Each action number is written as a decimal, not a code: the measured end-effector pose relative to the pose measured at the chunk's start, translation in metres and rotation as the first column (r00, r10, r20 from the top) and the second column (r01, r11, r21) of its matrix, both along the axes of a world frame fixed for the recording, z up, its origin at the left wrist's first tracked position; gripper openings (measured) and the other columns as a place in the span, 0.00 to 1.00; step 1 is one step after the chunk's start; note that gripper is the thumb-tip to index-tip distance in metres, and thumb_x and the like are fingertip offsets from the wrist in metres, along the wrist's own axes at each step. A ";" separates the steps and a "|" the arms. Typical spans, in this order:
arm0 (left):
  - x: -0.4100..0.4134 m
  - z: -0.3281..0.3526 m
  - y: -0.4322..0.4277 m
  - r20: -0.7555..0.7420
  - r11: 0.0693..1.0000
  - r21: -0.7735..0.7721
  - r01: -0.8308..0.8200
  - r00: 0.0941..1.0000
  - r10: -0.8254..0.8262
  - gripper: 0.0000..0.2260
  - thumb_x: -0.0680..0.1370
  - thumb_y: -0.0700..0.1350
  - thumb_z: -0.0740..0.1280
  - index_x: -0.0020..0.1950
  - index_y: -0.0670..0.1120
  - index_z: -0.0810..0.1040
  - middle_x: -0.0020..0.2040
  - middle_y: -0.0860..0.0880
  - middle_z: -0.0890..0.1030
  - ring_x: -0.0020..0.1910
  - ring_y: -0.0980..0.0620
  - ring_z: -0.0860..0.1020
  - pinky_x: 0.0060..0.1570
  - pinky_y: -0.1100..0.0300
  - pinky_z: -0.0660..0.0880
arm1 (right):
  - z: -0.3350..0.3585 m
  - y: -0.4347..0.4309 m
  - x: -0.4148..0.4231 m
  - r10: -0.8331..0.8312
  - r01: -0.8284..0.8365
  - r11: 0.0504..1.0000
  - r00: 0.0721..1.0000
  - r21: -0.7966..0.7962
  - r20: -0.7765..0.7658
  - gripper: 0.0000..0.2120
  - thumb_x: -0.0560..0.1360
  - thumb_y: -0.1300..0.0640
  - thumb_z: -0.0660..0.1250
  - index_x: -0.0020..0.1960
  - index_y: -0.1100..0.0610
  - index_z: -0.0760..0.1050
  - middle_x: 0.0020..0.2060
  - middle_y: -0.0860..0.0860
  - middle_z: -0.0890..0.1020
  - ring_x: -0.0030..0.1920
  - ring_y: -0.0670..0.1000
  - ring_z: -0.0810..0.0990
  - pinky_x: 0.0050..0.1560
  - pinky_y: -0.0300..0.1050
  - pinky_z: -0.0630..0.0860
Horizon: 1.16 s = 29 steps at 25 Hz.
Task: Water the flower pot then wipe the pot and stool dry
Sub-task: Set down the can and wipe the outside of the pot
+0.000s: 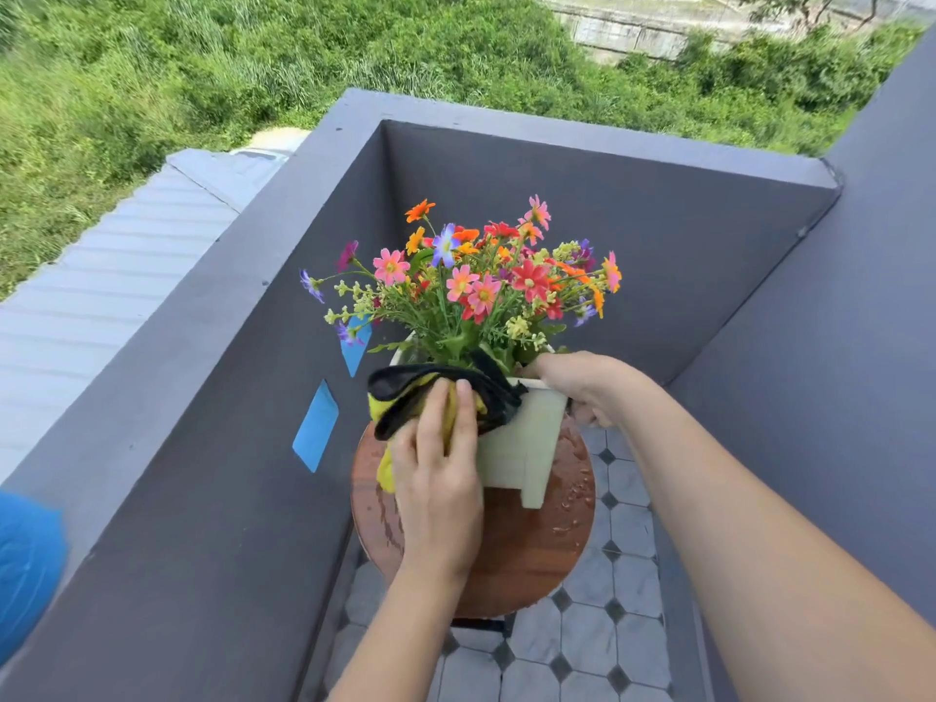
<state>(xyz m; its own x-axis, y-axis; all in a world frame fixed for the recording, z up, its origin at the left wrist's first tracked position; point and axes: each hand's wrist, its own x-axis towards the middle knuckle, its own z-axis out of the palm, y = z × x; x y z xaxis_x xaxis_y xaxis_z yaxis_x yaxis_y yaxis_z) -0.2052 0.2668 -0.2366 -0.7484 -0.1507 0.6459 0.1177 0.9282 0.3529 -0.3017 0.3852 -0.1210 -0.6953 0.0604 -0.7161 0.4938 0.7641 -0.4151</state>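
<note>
A pale square flower pot [521, 448] full of colourful flowers [476, 281] stands on a round brown wooden stool [532, 549]. My left hand [435, 478] presses a yellow and black cloth [440, 392] against the pot's left side and rim. The pot's right rim is gripped by my right hand [582, 387]. Water drops lie on the stool's right part.
Dark grey balcony walls [228, 397] close in on the left, back and right, with two blue tape patches [316, 428] on the left wall. The floor [623, 651] is grey tile. A blue object [25, 564] sits on the ledge at far left. Greenery lies beyond.
</note>
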 end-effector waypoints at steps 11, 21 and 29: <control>0.027 -0.045 -0.007 0.156 0.834 -0.273 0.480 0.877 -0.454 0.21 0.79 0.34 0.53 0.70 0.47 0.68 0.70 0.51 0.69 0.43 0.48 0.75 0.43 0.56 0.78 | 0.012 -0.003 0.007 0.117 -0.115 0.989 0.993 -0.089 0.013 0.19 0.80 0.55 0.55 0.30 0.52 0.65 0.26 0.49 0.67 0.14 0.43 0.66 0.11 0.32 0.53; 0.008 -0.028 -0.015 0.167 0.709 -0.474 0.522 0.844 -0.510 0.20 0.80 0.39 0.54 0.70 0.51 0.69 0.73 0.54 0.66 0.61 0.51 0.73 0.55 0.57 0.72 | -0.007 -0.001 -0.012 0.109 -0.110 0.994 0.991 0.006 0.082 0.16 0.77 0.47 0.51 0.33 0.52 0.57 0.30 0.50 0.58 0.13 0.47 0.55 0.15 0.32 0.53; 0.018 -0.010 -0.028 0.264 0.798 0.602 -0.024 0.949 -0.170 0.26 0.77 0.53 0.52 0.71 0.72 0.46 0.77 0.56 0.49 0.75 0.66 0.47 0.72 0.64 0.53 | -0.005 -0.003 -0.018 0.191 -0.192 0.981 0.980 0.013 0.049 0.17 0.78 0.51 0.52 0.32 0.52 0.57 0.22 0.49 0.56 0.20 0.48 0.52 0.20 0.37 0.53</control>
<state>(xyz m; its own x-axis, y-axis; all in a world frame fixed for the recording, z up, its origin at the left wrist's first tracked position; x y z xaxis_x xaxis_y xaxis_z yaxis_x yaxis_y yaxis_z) -0.1870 0.2388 -0.2469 -0.9091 -0.3661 0.1987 -0.0210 0.5166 0.8560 -0.3199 0.3824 -0.1259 -0.6605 -0.0580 -0.7486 0.3563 0.8534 -0.3805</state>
